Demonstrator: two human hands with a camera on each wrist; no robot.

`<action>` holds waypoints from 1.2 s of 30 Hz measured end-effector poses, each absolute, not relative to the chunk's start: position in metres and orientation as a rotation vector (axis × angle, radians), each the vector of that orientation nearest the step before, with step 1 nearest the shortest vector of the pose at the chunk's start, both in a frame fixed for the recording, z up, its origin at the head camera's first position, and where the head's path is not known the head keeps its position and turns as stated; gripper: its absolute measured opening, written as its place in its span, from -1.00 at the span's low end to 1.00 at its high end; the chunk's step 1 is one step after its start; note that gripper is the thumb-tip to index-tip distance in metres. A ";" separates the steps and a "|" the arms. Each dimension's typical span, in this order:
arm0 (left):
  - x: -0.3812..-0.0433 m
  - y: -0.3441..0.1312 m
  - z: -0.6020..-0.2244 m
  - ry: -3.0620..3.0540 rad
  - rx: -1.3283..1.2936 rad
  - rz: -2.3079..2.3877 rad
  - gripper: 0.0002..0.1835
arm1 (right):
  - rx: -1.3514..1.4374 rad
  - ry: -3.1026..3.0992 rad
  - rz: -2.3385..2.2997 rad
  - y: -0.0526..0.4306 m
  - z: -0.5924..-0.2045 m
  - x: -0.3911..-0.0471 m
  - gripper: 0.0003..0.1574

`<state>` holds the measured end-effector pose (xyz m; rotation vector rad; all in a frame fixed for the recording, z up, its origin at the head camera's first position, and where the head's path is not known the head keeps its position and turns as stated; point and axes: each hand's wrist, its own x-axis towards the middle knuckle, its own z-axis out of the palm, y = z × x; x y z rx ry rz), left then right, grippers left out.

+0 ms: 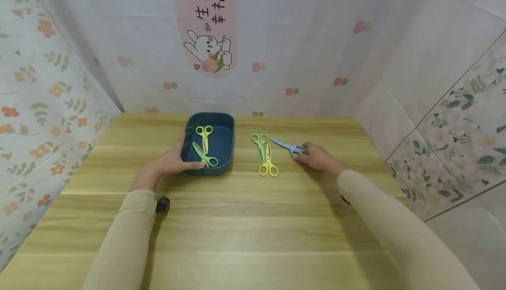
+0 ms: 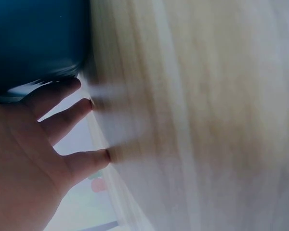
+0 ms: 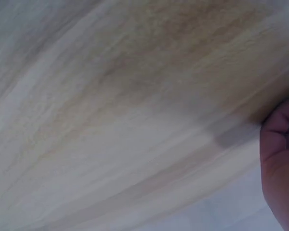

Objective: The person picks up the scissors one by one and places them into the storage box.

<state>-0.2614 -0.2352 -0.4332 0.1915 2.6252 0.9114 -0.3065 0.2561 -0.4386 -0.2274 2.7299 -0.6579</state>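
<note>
At the left stands a dark blue rectangular box (image 1: 227, 167) holding yellow scissors (image 1: 205, 138) and green scissors (image 1: 204, 156). My left hand (image 1: 171, 160) rests against its near left corner, the thumb along the front rim beside the green handle. In the left wrist view the fingers (image 2: 70, 163) are straight and spread beside the box wall. My right hand (image 1: 318, 156) pinches blue scissors (image 1: 285, 146) by the handle loops, blades pointing left. In the right wrist view only the curled right hand (image 3: 282, 149) shows, and the scissors are out of sight.
Between box and right hand, another pair of green scissors (image 1: 260, 143) and another pair of yellow scissors (image 1: 268, 164) lie close together on the wood-grain table (image 1: 237, 228). Patterned curtains (image 1: 308, 52) hang at the back and sides of the table.
</note>
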 end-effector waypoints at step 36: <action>-0.260 -0.235 -0.433 2.632 0.183 0.907 0.56 | -0.244 2.808 -1.330 0.180 -0.343 -0.305 0.00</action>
